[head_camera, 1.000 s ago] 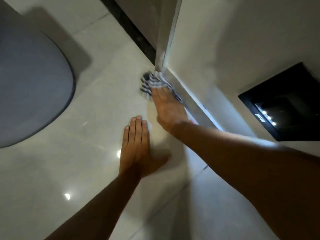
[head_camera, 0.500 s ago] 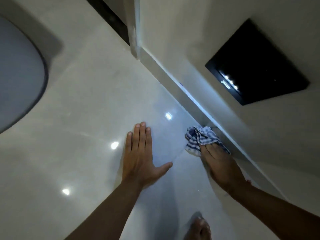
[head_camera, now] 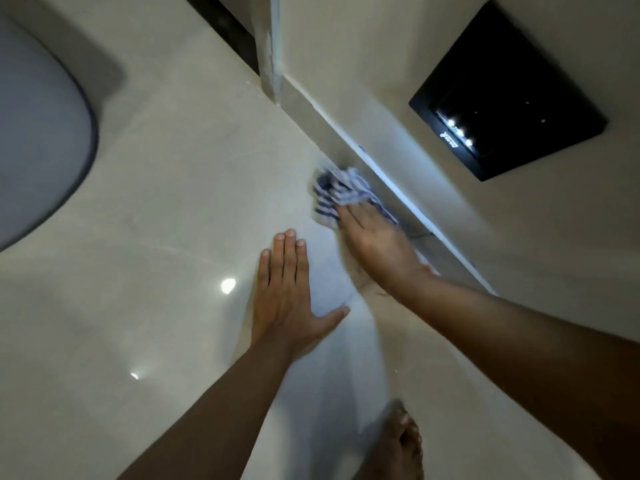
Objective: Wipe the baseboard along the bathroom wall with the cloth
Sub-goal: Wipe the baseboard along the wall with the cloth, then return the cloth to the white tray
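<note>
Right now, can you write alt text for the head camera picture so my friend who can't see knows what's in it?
A person's right hand presses a blue-and-white striped cloth against the baseboard of a pale wall. Their left hand rests flat on the glossy floor tiles. A black wall panel sits above, and a bare foot shows below.

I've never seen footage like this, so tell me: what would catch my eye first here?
The right hand presses a blue-striped cloth against the baseboard near the middle of the view. The left hand lies flat on the glossy floor beside it. A black wall panel with small lights sits at upper right.
</note>
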